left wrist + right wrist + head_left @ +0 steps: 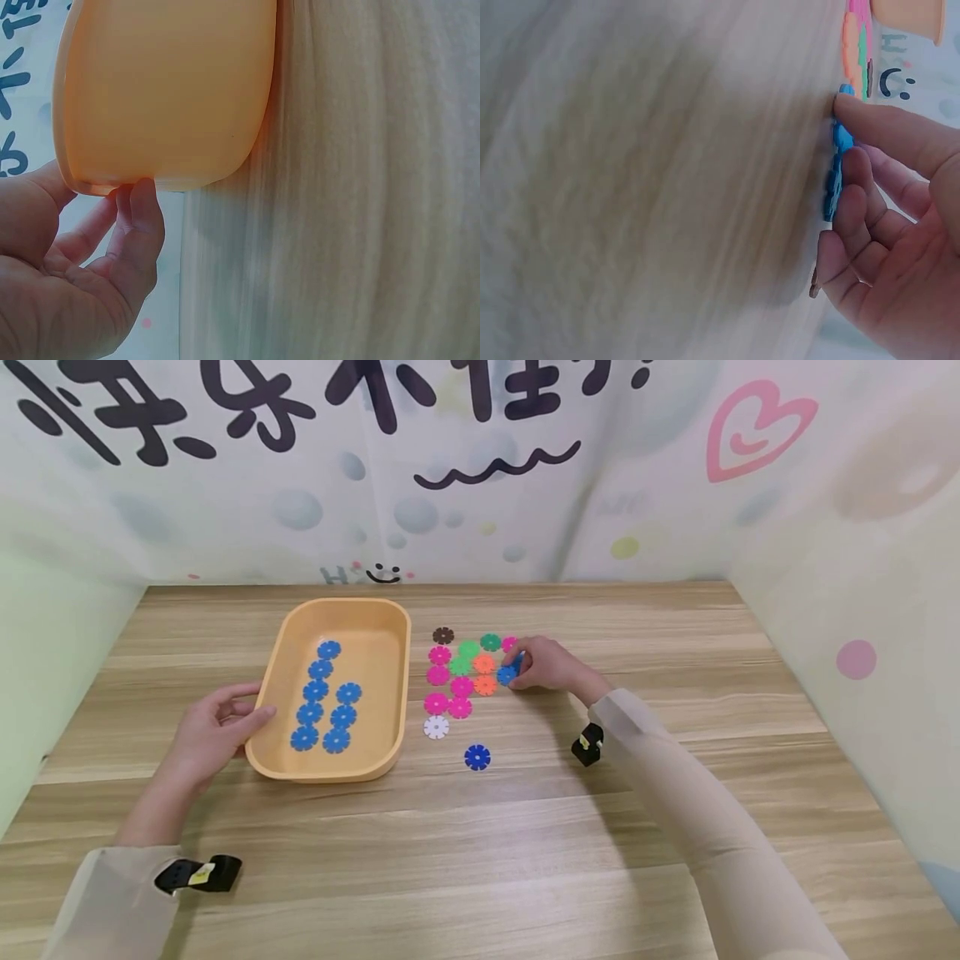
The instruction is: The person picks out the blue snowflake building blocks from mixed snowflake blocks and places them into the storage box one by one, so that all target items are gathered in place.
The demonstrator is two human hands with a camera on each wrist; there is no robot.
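My left hand [221,727] grips the left side of a pale orange plastic tray [327,771], with the thumb over the rim and fingertips against the outer wall [161,142]. Inside the tray, blue notched snowflake discs [316,691] lie in two rows. To the tray's right, my right hand [551,664] pinches a light-blue snowflake disc [507,675] between thumb and fingers, close over the table. More of that blue shows beneath the fingers [832,196], partly hidden by them. The right wrist view has the thumb at the blue piece's [845,135] upper end.
Between tray and right hand lie pink [437,703], green [468,649], orange [484,685], white [437,727] and brown [443,635] discs on the wooden table [480,860]. A dark blue disc [477,757] sits nearer the front. A printed cloth wall [480,543] stands behind the table.
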